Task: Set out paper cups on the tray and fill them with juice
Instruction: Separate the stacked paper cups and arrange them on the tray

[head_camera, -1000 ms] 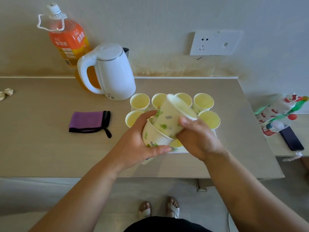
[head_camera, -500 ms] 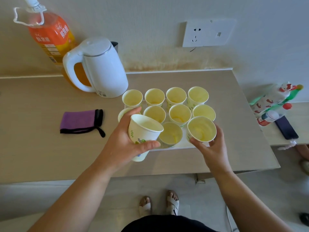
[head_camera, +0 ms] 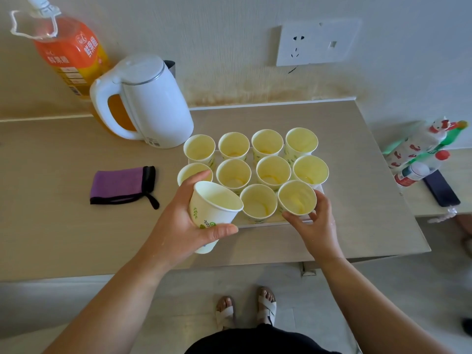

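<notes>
The tray [head_camera: 265, 223] sits mid-frame on the worktop [head_camera: 357, 213], filled with rows of cups. The right hand [head_camera: 315, 226] has its grip curled round the corner cup [head_camera: 296, 198], apparently seating it in line. The left hand [head_camera: 176, 226] has its grip clamped on a spare cup [head_camera: 212, 208], tilted, likely for the lower-left gap.

Left grip [head_camera: 178, 226] and right grip [head_camera: 314, 224] both curled

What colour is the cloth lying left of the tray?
The cloth is purple with a black edge and a black loop; the head view shows it.
</notes>
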Demonstrator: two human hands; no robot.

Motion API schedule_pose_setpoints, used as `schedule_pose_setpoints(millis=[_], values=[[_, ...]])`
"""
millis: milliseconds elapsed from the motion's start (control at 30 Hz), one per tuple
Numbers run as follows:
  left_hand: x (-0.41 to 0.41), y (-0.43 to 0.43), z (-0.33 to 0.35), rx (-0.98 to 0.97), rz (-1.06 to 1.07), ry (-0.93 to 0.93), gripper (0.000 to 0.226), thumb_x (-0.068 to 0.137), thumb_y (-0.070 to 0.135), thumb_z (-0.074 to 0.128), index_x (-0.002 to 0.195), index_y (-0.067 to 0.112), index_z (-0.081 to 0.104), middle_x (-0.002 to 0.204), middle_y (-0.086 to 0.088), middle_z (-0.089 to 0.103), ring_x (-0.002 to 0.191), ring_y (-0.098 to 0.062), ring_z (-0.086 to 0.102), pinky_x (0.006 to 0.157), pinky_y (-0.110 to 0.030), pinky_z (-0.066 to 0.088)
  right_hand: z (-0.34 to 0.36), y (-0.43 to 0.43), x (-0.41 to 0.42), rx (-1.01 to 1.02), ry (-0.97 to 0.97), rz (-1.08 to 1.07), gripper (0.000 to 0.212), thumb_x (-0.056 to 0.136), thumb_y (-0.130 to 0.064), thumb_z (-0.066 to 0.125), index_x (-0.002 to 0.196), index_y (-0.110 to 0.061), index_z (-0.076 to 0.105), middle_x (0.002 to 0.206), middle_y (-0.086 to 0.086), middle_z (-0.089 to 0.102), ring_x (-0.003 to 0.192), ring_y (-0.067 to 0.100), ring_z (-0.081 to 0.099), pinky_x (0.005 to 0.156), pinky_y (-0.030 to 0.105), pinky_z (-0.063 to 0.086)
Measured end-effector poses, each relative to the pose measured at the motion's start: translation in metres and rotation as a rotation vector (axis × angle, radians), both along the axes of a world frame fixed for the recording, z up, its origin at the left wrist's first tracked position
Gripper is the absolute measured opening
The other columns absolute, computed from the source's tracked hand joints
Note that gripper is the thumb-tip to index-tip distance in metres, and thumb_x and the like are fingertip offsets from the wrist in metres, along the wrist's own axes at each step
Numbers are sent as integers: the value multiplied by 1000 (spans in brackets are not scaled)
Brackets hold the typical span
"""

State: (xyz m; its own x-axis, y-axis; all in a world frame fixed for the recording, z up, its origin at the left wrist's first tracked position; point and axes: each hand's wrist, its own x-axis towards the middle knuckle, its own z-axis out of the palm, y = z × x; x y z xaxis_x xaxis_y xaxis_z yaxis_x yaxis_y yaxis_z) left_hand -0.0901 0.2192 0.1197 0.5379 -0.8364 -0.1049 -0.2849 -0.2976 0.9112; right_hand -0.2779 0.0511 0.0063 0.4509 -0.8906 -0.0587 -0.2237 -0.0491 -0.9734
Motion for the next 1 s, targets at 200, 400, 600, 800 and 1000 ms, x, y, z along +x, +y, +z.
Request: schedule_pose_setpoints(millis=[200,400,600,800,1000], values=[[-3,-2,1,-12,-13,-7,91,38,64,75,118,59,32,101,49,47,99,18,50,73,-1,42,-1,-5,0,9,52,4,66,68,-23,84,118,-34,43,121,-9,53,112,10,55,92,27,47],[-3,-3,1,-28,-8,5,96,34,71,77,119,60,33,105,46,48,102,15,51,74,-2,42,0,-5,-5,16,49,55,76,64,-19,86,121,-37,40,122,-16,51,115,8,52,92,20,45],[-5,-10,-2,-86,17,128,82,46,55,75,120,56,37,102,40,56,98,11,57,74,-5,44,-1,-1,-17,-114,108,-40,81,62,-51,81,127,-32,36,126,-9,45,116,10,48,97,27,42],[-8,-25,-5,-174,7,266,74,56,47,64,125,50,37,105,30,62,100,4,61,76,-13,49,37,6,-6,-376,-76,-77,23,77,-48,61,93,-43,45,88,-9,49,72,8,46,67,21,41],[-11,-44,3,-218,36,55,82,58,48,74,128,52,30,130,24,46,116,12,48,86,-7,44,103,10,51,241,-169,519,110,42,-61,83,135,-34,31,124,-13,51,110,4,54,83,23,50]])
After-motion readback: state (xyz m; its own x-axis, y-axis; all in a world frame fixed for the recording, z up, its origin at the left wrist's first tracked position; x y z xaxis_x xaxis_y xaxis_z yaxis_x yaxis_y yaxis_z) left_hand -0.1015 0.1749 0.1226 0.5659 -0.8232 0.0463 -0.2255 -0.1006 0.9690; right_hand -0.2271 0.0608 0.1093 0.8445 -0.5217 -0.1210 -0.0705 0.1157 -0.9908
